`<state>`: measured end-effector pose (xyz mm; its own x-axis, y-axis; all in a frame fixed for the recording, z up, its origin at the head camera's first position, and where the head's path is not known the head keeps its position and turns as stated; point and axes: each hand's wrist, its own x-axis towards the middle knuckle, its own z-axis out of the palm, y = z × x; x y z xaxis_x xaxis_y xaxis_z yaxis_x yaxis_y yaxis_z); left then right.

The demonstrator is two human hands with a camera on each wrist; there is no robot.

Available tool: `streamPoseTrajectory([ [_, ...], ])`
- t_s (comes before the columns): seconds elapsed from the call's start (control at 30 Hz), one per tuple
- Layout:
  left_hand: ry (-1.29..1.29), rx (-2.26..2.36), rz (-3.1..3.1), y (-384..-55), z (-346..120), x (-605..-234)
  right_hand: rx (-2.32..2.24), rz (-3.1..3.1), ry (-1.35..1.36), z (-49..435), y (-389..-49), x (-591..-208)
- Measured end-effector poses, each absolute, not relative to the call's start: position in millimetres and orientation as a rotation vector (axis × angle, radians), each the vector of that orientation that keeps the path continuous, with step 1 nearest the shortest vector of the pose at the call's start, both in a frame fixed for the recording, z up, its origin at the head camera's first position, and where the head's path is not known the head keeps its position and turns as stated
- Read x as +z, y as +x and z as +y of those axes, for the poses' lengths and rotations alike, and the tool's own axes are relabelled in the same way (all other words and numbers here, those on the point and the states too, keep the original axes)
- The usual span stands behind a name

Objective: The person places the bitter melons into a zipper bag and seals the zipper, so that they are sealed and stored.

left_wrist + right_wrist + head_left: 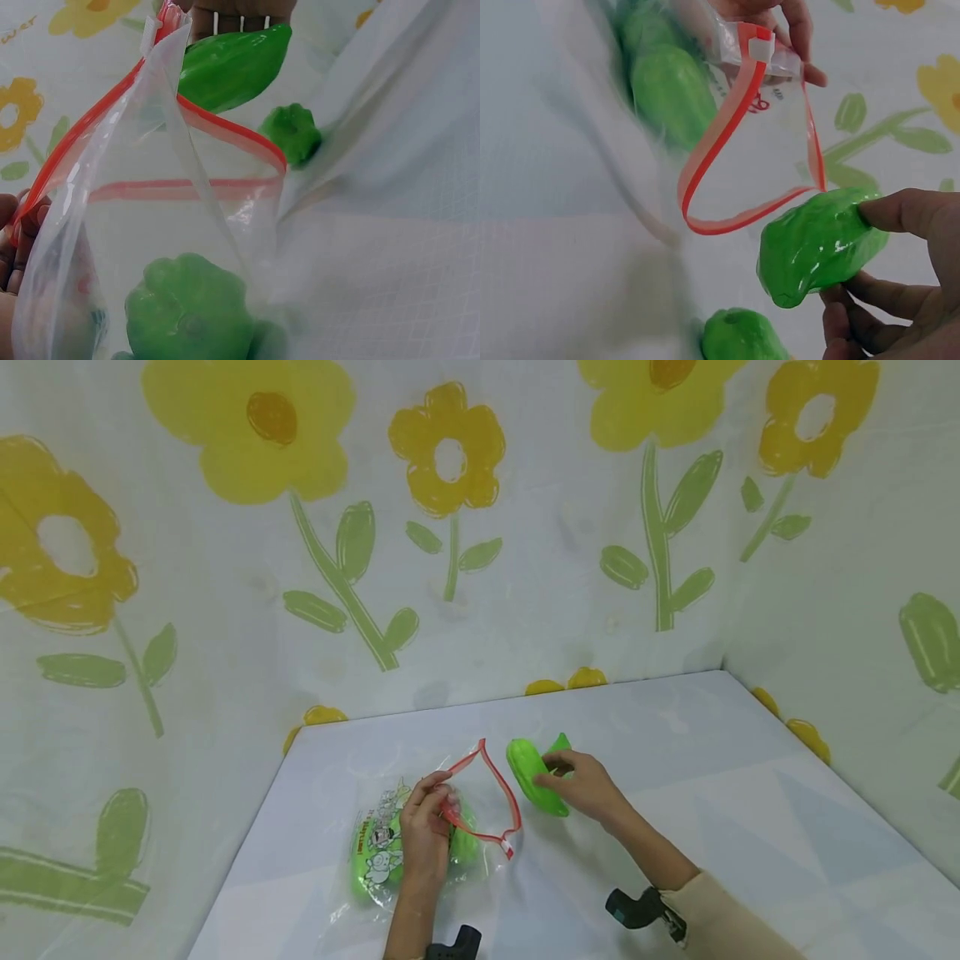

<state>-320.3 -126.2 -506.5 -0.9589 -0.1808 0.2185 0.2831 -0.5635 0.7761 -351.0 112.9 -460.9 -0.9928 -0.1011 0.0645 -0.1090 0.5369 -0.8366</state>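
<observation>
My left hand (426,839) pinches the mouth of a clear zip bag (384,839) edged with a red zip strip (512,793). The mouth gapes wide towards the right. Ribbed green fruit models (191,315) lie inside, seen through the printed film. Just right of the opening, my right hand (591,787) grips a glossy green papaya-shaped model (821,240) between thumb and fingers, its tapered end showing in the left wrist view. A second loose green model (742,337) sits on the table beyond that hand.
The pale patterned table (675,827) extends to the right of both hands. Behind it hangs a white curtain (517,610) printed with yellow flowers, with another side of it at the right. A white zip slider (761,46) sits at one end of the strip.
</observation>
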Motion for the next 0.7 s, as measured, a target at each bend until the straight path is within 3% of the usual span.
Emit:
streamPoseTrajectory([
  [0.7,-0.116,-2.567,-1.291,-319,-125,-503,1.568,-2.735,0.308,76,-347,-462],
])
